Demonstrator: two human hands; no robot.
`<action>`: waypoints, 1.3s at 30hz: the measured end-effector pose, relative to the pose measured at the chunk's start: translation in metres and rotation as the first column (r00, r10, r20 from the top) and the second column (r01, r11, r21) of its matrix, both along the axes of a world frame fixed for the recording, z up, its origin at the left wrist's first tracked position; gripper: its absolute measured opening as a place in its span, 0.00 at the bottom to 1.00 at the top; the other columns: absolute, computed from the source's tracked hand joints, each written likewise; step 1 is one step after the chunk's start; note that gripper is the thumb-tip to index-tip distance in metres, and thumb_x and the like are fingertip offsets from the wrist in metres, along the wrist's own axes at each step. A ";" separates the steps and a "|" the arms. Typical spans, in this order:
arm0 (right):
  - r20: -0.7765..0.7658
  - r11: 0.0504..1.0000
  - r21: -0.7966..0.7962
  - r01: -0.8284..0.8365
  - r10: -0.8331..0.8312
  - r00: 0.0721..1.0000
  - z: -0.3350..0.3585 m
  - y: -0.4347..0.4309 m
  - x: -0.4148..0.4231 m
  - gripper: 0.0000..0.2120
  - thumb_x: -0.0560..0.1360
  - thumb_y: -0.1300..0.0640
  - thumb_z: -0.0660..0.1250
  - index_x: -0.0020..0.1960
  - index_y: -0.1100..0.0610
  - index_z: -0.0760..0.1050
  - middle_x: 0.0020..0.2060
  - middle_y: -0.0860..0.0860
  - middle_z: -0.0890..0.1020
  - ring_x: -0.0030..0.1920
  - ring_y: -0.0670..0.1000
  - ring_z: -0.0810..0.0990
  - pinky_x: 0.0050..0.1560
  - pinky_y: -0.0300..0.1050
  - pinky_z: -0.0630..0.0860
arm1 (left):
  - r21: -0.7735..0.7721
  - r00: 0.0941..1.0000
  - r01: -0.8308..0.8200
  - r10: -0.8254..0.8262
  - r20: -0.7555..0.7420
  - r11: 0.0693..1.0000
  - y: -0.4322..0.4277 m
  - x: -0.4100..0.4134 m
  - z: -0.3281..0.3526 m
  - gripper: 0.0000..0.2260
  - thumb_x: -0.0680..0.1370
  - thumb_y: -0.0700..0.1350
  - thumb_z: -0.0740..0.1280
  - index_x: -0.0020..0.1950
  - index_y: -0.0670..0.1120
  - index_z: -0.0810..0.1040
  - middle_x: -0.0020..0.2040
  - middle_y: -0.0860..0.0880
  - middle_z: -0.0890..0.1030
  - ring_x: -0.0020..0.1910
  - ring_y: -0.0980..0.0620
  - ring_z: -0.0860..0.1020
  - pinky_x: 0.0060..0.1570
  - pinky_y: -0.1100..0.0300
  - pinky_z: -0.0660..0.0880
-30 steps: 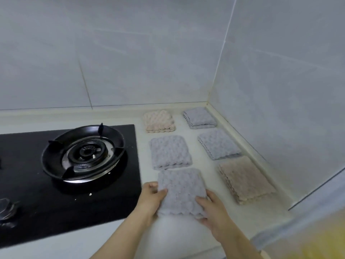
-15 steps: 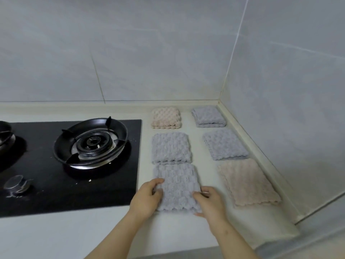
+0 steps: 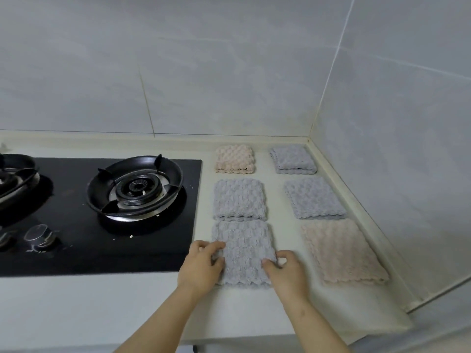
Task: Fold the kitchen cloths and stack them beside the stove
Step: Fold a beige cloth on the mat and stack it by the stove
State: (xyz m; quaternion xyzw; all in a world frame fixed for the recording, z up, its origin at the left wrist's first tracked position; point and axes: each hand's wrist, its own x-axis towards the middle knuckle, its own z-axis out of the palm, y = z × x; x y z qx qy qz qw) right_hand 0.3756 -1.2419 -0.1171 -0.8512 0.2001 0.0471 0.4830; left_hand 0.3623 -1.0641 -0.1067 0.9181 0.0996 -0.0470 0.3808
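Six folded cloths point(image 3: 239, 198) lie in two rows on the counter point(image 3: 275, 215) just right of the stove point(image 3: 102, 238), where the left hand point(image 3: 201, 266) and right hand point(image 3: 286, 273) pinch opposite side edges of the nearest grey cloth point(image 3: 243, 253).

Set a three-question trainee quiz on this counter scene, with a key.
1. Multiple choice: how many folded cloths lie on the counter? A four; B six; C eight.
2. True or false: the left hand and right hand hold a pink cloth.
3. Fill in: the cloths lie to the ____ of the stove.
Key: 1 B. 2 False: they hold the nearest grey cloth. 3 right.
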 end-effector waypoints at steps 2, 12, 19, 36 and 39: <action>0.020 0.997 0.048 0.054 -0.055 0.998 0.008 0.005 0.001 0.09 0.70 0.51 0.68 0.47 0.49 0.70 0.49 0.59 0.79 0.39 0.56 0.79 0.42 0.46 0.74 | -0.056 0.999 -0.031 0.032 0.023 0.998 0.005 -0.002 0.004 0.15 0.77 0.46 0.64 0.63 0.55 0.73 0.63 0.53 0.64 0.47 0.56 0.75 0.52 0.62 0.71; 0.162 0.924 -0.126 -0.362 0.380 0.911 0.073 0.099 -0.018 0.08 0.75 0.53 0.64 0.53 0.46 0.71 0.56 0.46 0.68 0.60 0.49 0.69 0.60 0.44 0.69 | -0.471 0.937 -0.292 0.347 0.032 0.832 0.066 -0.025 0.061 0.06 0.78 0.44 0.63 0.51 0.53 0.77 0.47 0.53 0.79 0.44 0.55 0.79 0.45 0.60 0.76; 0.161 0.801 0.070 -0.594 0.579 0.799 0.075 0.234 -0.067 0.04 0.75 0.55 0.64 0.45 0.46 0.72 0.52 0.46 0.73 0.55 0.48 0.73 0.53 0.42 0.71 | -0.513 0.836 -0.464 0.548 0.015 0.722 0.178 -0.112 0.077 0.05 0.78 0.43 0.63 0.50 0.50 0.78 0.45 0.51 0.80 0.39 0.55 0.78 0.35 0.64 0.71; 0.063 0.286 0.252 -0.925 0.949 0.310 0.068 0.584 -0.311 0.06 0.78 0.56 0.61 0.52 0.54 0.74 0.49 0.47 0.77 0.49 0.45 0.74 0.42 0.33 0.69 | -0.475 0.395 -0.811 0.918 -0.017 0.340 0.471 -0.402 0.063 0.06 0.78 0.44 0.62 0.48 0.53 0.78 0.44 0.52 0.81 0.39 0.54 0.79 0.44 0.58 0.76; 0.083 0.252 0.260 -0.932 0.956 0.281 0.064 0.625 -0.317 0.05 0.78 0.56 0.61 0.51 0.54 0.75 0.46 0.44 0.77 0.46 0.40 0.74 0.40 0.31 0.68 | -0.500 0.342 -0.820 0.939 -0.034 0.280 0.508 -0.412 0.058 0.06 0.78 0.44 0.63 0.48 0.53 0.78 0.45 0.51 0.81 0.38 0.54 0.78 0.44 0.57 0.76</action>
